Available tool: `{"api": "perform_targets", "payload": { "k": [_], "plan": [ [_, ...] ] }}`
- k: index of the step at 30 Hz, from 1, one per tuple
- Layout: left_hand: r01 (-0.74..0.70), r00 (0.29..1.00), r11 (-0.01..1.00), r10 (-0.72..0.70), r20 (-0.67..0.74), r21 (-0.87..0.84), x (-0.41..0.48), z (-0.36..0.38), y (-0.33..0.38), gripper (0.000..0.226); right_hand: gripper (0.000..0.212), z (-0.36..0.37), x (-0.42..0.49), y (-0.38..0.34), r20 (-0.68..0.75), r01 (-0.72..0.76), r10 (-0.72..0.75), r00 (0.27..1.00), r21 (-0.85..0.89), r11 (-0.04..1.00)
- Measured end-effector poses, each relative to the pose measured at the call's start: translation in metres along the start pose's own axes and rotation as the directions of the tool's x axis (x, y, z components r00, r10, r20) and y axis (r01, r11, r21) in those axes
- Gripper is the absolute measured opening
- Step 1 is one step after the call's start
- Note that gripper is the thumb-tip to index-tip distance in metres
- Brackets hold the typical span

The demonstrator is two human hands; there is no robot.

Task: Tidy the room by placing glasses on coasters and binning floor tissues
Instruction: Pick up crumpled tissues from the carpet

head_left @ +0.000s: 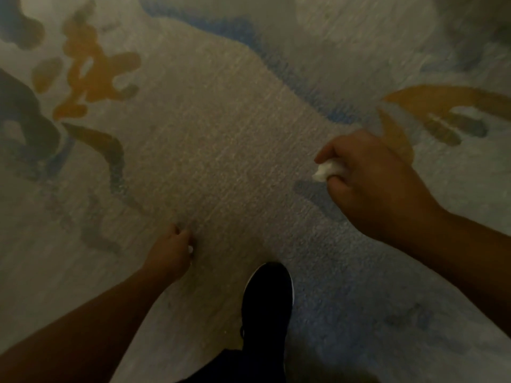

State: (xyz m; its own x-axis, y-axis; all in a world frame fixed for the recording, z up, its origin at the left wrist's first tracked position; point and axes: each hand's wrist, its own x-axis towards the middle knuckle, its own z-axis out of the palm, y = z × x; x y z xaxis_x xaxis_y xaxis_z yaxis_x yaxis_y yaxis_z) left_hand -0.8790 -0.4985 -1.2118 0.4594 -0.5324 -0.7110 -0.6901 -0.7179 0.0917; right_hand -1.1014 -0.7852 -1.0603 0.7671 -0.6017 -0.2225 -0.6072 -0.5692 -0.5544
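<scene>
Crumpled white tissue [327, 170] clamped between thumb and fingers of right hand [370, 181], above carpet [210, 128]. Fingers of left hand [171, 251] curled, pinching small white scrap [190, 249]. Black shoe [267, 305] on carpet between arms. Carpet pale, with blue and orange blotches.

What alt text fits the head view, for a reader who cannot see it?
Seen from above, the right hand grips a crumpled white tissue over a patterned carpet. The left hand is curled lower down, a white speck at its fingers, perhaps another tissue. A black shoe stands between the arms.
</scene>
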Motion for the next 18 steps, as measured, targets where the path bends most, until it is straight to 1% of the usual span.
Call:
{"api": "perform_targets", "payload": {
  "k": [2, 3, 4, 6, 8, 9, 10, 12, 15, 18],
  "plan": [
    [-0.007, 1.0, 1.0, 0.007, 0.024, 0.005, 0.003, -0.006, 0.004, 0.014, 0.021, -0.001, -0.002, 0.0, -0.011, -0.005, 0.005, 1.0, 0.014, 1.0],
    [-0.001, 1.0, 0.999, 0.002, 0.028, -0.032, 0.004, -0.012, 0.01, 0.011, 0.021, -0.003, -0.003, 0.001, -0.021, -0.009, 0.01, 1.0, 0.021, 1.0],
    [0.006, 1.0, 0.996, -0.004, 0.025, -0.087, 0.006, -0.022, 0.02, 0.007, 0.022, -0.007, -0.005, 0.002, -0.034, -0.019, 0.02, 0.999, 0.026, 0.999],
    [0.019, 0.999, 0.97, -0.011, 0.035, -0.242, 0.006, -0.047, 0.05, 0.012, 0.022, -0.014, -0.007, 0.003, -0.043, -0.041, 0.043, 0.998, 0.033, 0.999],
    [-0.084, 0.988, 0.904, 0.129, 0.08, -0.42, 0.008, -0.081, 0.095, 0.009, 0.023, -0.029, -0.013, 0.01, -0.068, -0.089, 0.09, 0.994, 0.021, 0.996],
    [-0.151, 0.972, 0.87, 0.218, 0.09, -0.469, 0.008, -0.1, 0.12, 0.003, 0.024, -0.039, -0.018, 0.014, -0.09, -0.117, 0.118, 0.989, 0.023, 0.993],
    [-0.218, 0.951, 0.842, 0.296, 0.084, -0.493, 0.007, -0.119, 0.147, 0.004, 0.026, -0.049, -0.023, 0.019, -0.116, -0.149, 0.152, 0.982, 0.03, 0.988],
    [-0.324, 0.911, 0.799, 0.407, 0.06, -0.507, 0.007, -0.15, 0.203, 0.005, 0.03, -0.073, -0.04, 0.03, -0.17, -0.224, 0.228, 0.959, 0.045, 0.974],
    [-0.386, 0.856, 0.719, 0.513, 0.067, -0.577, -0.011, -0.185, 0.292, 0.016, 0.024, -0.112, -0.073, 0.046, -0.247, -0.329, 0.333, 0.91, 0.059, 0.943],
    [-0.519, 0.753, 0.685, 0.65, 0.107, -0.511, -0.041, -0.197, 0.371, 0.014, 0.025, -0.148, -0.119, 0.062, -0.335, -0.424, 0.427, 0.84, 0.085, 0.902]
  ]
}}
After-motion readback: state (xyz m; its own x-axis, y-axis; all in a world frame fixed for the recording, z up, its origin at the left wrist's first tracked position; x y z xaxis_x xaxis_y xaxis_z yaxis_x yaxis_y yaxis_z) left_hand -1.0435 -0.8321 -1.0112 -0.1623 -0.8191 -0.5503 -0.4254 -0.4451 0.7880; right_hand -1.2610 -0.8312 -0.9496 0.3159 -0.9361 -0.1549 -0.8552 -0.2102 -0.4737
